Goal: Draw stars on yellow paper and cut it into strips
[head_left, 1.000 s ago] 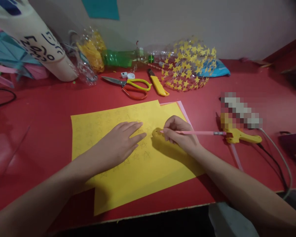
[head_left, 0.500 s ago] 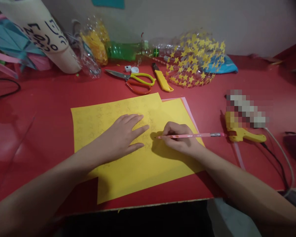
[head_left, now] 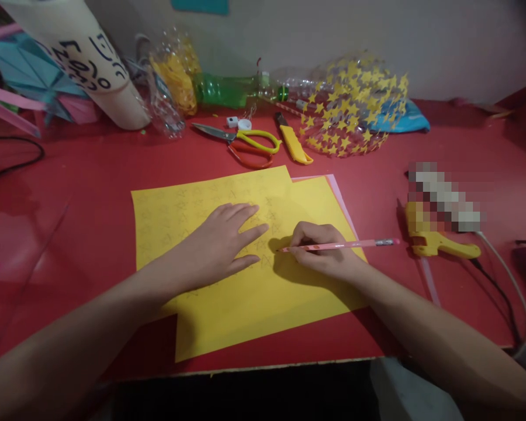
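Note:
Yellow paper (head_left: 245,316) lies on the red table, its upper part covered with rows of small pencil-drawn stars. My left hand (head_left: 221,242) rests flat on the paper, fingers spread, hiding some of the drawings. In my right hand (head_left: 319,251) is a pink pencil (head_left: 355,244) with an eraser end, gripped between thumb and fingers. The pencil's tip points left, close to the right-hand column of stars; whether it touches the paper I cannot tell. A pink sheet (head_left: 344,202) peeks out beneath the yellow paper at the right.
Behind the paper lie scissors (head_left: 254,146) and a yellow cutter (head_left: 293,143). Farther back are a green bottle (head_left: 228,90), a star-covered clear plastic piece (head_left: 350,111) and a white tumbler (head_left: 96,70). A yellow glue gun (head_left: 442,242) with a cord lies at the right.
The whole view has shifted slightly, so things appear a little farther right. The pencil tip sits slightly lower against the paper. My left hand stays in place on the sheet.

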`<state>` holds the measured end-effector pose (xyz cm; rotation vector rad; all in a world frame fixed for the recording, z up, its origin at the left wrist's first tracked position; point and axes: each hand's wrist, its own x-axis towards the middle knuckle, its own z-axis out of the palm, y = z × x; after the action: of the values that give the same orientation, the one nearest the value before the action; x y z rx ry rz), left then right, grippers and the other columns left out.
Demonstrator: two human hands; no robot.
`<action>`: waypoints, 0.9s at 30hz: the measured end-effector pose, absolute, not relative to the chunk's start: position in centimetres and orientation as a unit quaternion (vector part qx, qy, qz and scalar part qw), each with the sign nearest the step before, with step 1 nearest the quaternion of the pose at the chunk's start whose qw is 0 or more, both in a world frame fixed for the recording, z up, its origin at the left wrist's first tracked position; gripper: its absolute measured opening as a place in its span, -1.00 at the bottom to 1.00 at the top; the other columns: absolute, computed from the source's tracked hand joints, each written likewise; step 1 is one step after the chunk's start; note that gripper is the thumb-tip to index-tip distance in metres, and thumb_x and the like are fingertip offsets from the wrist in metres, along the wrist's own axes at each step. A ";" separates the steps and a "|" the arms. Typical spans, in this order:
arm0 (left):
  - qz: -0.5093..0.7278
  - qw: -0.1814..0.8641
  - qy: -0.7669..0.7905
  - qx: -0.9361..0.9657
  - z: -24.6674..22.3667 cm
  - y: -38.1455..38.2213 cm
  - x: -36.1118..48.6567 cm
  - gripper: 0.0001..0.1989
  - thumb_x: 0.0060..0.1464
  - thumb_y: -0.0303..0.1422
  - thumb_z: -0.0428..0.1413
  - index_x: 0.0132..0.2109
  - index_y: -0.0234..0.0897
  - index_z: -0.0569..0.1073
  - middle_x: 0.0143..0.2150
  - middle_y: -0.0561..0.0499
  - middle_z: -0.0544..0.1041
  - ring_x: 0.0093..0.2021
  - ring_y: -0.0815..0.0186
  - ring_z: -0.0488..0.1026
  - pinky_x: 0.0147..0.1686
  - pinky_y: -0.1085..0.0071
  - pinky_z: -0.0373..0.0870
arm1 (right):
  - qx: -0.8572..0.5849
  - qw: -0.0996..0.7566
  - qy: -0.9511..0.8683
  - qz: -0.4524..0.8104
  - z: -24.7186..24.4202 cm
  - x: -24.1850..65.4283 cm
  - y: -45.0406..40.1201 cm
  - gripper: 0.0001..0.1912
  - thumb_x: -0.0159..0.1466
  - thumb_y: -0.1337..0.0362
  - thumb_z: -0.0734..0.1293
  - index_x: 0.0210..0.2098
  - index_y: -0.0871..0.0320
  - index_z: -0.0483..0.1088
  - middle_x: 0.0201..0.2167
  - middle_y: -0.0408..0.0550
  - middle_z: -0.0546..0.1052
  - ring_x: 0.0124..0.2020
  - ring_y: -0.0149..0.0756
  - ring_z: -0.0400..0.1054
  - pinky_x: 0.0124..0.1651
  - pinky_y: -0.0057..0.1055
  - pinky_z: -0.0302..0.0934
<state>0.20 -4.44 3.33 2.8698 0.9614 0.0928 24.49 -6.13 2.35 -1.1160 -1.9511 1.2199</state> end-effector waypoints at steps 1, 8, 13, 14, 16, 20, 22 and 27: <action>0.031 0.056 0.315 0.947 3.3 -4.4 0.2 -0.52 0.25 -0.15 0.07 0.23 -0.27 0.34 0.30 -0.33 0.22 0.28 -0.11 0.18 0.19 -0.06 0.17 | -0.417 0.288 -0.732 0.456 2.4 24.4 -6.1 -0.85 0.16 0.36 0.27 -0.52 0.12 0.22 -0.65 -0.27 0.27 -0.61 -0.52 0.07 -0.55 -0.48 -0.06; 0.030 0.054 0.317 0.946 3.3 -4.4 0.3 -0.52 0.25 -0.14 0.08 0.22 -0.26 0.35 0.29 -0.33 0.24 0.26 -0.12 0.21 0.17 -0.07 0.19 | -0.453 0.301 -0.721 0.429 2.5 24.1 -6.3 -0.85 0.16 0.34 0.27 -0.51 0.11 0.20 -0.65 -0.27 0.26 -0.60 -0.50 0.07 -0.55 -0.48 -0.06; 0.033 0.057 0.319 0.945 3.2 -4.4 0.3 -0.51 0.23 -0.14 0.10 0.23 -0.26 0.34 0.30 -0.32 0.24 0.27 -0.11 0.20 0.19 -0.06 0.18 | -0.471 0.310 -0.715 0.413 2.5 24.0 -6.3 -0.84 0.17 0.33 0.26 -0.50 0.10 0.18 -0.64 -0.27 0.27 -0.60 -0.49 0.07 -0.54 -0.47 -0.05; 0.033 0.058 0.320 0.945 3.2 -4.4 0.2 -0.51 0.23 -0.14 0.10 0.23 -0.26 0.34 0.30 -0.32 0.24 0.27 -0.11 0.20 0.19 -0.06 0.17 | -0.474 0.310 -0.714 0.412 2.5 24.0 -6.2 -0.84 0.18 0.33 0.26 -0.50 0.10 0.18 -0.64 -0.27 0.27 -0.60 -0.49 0.07 -0.54 -0.47 -0.05; 0.033 0.058 0.321 0.945 3.2 -4.4 0.2 -0.51 0.24 -0.14 0.09 0.24 -0.25 0.34 0.30 -0.32 0.24 0.28 -0.11 0.19 0.20 -0.06 0.16 | -0.477 0.311 -0.712 0.410 2.4 24.0 -6.2 -0.84 0.19 0.31 0.26 -0.50 0.10 0.18 -0.64 -0.26 0.29 -0.60 -0.49 0.08 -0.55 -0.46 -0.04; 0.028 0.053 0.322 0.945 3.2 -4.4 0.2 -0.50 0.24 -0.13 0.08 0.24 -0.23 0.33 0.31 -0.28 0.24 0.29 -0.09 0.18 0.21 -0.05 0.15 | -0.476 0.313 -0.714 0.408 2.4 24.0 -6.2 -0.83 0.20 0.31 0.26 -0.49 0.10 0.18 -0.63 -0.25 0.31 -0.60 -0.49 0.11 -0.54 -0.46 -0.03; 0.026 0.053 0.322 0.945 3.2 -4.4 0.2 -0.50 0.24 -0.12 0.08 0.24 -0.23 0.32 0.31 -0.29 0.24 0.29 -0.09 0.18 0.21 -0.05 0.16 | -0.474 0.312 -0.714 0.410 2.4 24.0 -6.2 -0.83 0.20 0.31 0.25 -0.50 0.09 0.17 -0.63 -0.25 0.30 -0.61 -0.49 0.11 -0.56 -0.47 -0.04; 0.032 0.059 0.323 0.944 3.1 -4.5 0.2 -0.50 0.24 -0.12 0.08 0.24 -0.23 0.33 0.31 -0.29 0.24 0.29 -0.09 0.18 0.21 -0.06 0.15 | -0.469 0.308 -0.722 0.405 2.4 24.2 -6.1 -0.83 0.11 0.39 0.23 -0.53 0.08 0.12 -0.66 -0.28 0.22 -0.63 -0.50 0.03 -0.58 -0.47 -0.10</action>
<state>0.19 -4.45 3.14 2.8594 0.9789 0.0979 24.15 -6.11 2.41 -1.2410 -1.9089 1.0707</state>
